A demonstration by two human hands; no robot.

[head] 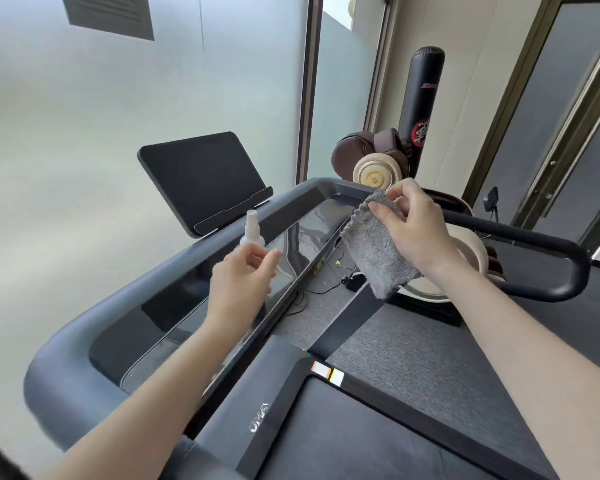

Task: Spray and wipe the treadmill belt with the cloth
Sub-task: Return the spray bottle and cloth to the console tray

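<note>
Head view: spray bottle [252,231] upright on treadmill console [312,221], left hand [241,284] just beside it, fingers loosely spread; cloth [378,252] above console's right end, pinched in right hand [418,230].

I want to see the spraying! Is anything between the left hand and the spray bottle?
Nothing visible is in the way. The left hand is right at the spray bottle, which stands upright on the treadmill console, with the fingers open just in front of its lower part.
</note>
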